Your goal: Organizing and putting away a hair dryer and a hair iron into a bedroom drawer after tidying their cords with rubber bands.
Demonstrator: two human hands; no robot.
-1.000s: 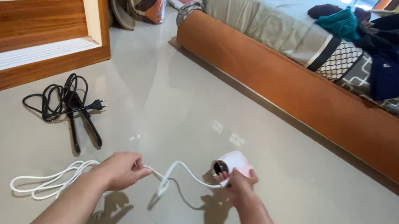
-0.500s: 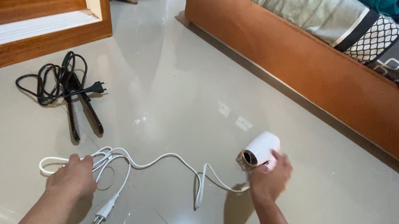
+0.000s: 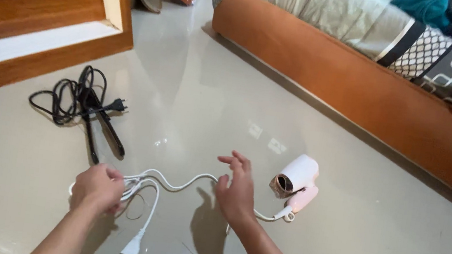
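1. Cord (image 3: 180,181), white, lies on the floor (image 3: 200,100) in the head view, running from the left hand (image 3: 96,187) rightward under the right hand (image 3: 236,190) to the dryer (image 3: 296,181). Its long run goes left to right across the person's front.
2. Left hand is closed over the bunched loops of cord at its left end; the plug (image 3: 129,252) lies just below and right of that hand, prongs toward the camera.
3. Right hand hovers open, fingers spread, holding nothing. The cord passes beneath it; whether palm or fingers touch the cord I cannot tell.
4. Dryer lies on the floor just right of the right hand, apart from it, barrel mouth facing that hand, pink handle pointing toward the person. The right hand is the nearer one.
5. Hidden: the cord stretch under the right hand, and the loops inside the left fist.
6. Beyond the left hand, well apart, lies a black iron (image 3: 97,126) with tangled black cord. Right of the dryer runs the bed frame (image 3: 359,98).
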